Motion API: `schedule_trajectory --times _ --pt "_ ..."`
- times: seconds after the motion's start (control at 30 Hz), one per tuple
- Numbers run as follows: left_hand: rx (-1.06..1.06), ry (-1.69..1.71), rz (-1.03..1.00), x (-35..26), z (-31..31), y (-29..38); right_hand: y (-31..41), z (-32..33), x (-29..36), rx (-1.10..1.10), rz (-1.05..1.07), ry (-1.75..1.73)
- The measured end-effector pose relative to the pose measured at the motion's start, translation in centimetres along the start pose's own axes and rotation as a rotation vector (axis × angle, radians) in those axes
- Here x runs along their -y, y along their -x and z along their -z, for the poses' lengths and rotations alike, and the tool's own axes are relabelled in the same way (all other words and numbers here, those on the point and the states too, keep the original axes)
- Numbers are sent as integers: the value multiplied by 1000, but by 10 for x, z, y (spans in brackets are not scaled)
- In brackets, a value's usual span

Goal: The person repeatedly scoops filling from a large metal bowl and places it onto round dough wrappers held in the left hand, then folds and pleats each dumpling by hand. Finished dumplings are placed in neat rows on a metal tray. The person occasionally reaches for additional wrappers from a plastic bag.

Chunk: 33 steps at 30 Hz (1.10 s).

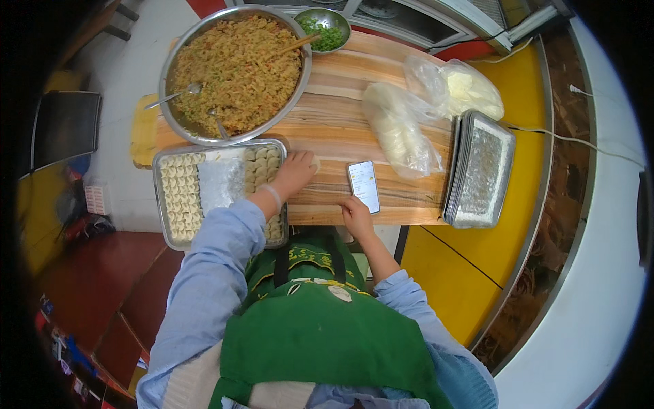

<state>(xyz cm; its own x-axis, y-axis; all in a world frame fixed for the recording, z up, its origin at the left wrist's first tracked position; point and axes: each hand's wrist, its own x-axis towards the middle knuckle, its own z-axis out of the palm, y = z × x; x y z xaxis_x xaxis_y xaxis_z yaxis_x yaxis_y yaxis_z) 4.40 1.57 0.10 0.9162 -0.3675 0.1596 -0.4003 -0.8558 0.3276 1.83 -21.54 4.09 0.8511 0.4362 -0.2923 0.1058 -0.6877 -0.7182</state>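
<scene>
My left hand [296, 171] reaches over the right edge of a metal tray [159, 204]. By its fingertips lies a pale round piece, probably a dough wrapper [317, 164], mostly covered by the fingers; whether they grip it I cannot tell. Rows of small dumplings [180, 197] fill the tray's left side, and larger dumplings [261, 164] its right. Between them shows a floury white strip [220, 179]. My right hand [356, 214] is at the table's front edge with bent fingers, beside the lower left corner of a smartphone [364, 186] with a lit screen.
A big metal bowl of filling [235, 76] with spoons stands behind the tray. Beside it is a bowl of chopped greens [322, 31]. Clear plastic bags [398, 128] with pale contents lie on the wooden table [332, 117]. Stacked metal trays [480, 171] stand at its right edge.
</scene>
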Motion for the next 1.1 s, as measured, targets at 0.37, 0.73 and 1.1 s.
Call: schedule_trajectory --times 0.37,0.73,1.1 --pt "-799 2336 806 -21 75 -4 -75 20 -12 184 187 -18" --pt "-689 2451 652 -12 169 40 -160 -26 163 61 681 30" --pt "-316 771 722 72 206 179 -183 -114 223 -163 710 234"
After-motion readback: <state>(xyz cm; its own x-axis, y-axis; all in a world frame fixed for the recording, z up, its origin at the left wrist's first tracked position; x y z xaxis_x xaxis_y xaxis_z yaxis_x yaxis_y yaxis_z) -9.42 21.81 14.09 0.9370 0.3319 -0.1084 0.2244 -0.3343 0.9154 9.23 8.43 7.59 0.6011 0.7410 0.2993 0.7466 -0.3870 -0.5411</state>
